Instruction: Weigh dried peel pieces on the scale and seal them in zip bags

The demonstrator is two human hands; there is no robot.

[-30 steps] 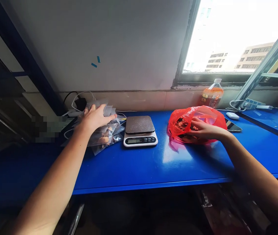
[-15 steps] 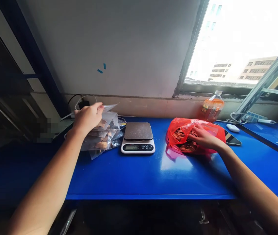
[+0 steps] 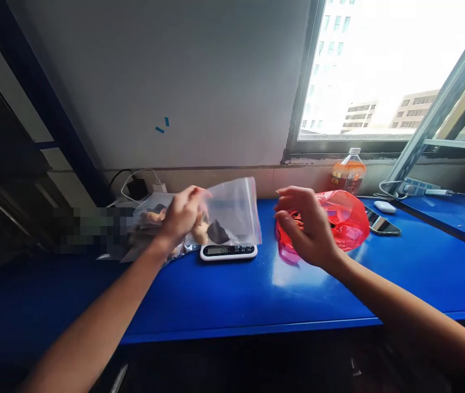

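My left hand (image 3: 183, 215) is closed on a clear zip-lock bag (image 3: 236, 210), holding it tilted above the kitchen scale (image 3: 229, 251). Tan and dark pieces (image 3: 218, 232) lie in the bag's lower part. It hides the weighing plate; only the scale's white front with display and buttons shows. My right hand (image 3: 306, 224) is raised in front of the red plastic bag (image 3: 345, 218), fingers curved and apart from the thumb, nothing visible in them. It covers most of the bag's mouth. More filled clear bags (image 3: 142, 232) lie beneath and behind my left hand.
A bottle of orange drink (image 3: 349, 172) stands against the wall behind the red bag. To the right lie a phone (image 3: 382, 222) and a white case (image 3: 384, 207). A metal strut (image 3: 424, 131) slants over the blue table (image 3: 236, 305). Cables and plugs (image 3: 137, 188) sit at back left.
My left hand has moved right, bringing the zip-lock bag from the pile to over the scale. My right hand has come out of the red bag and moved left. The view has shifted slightly.
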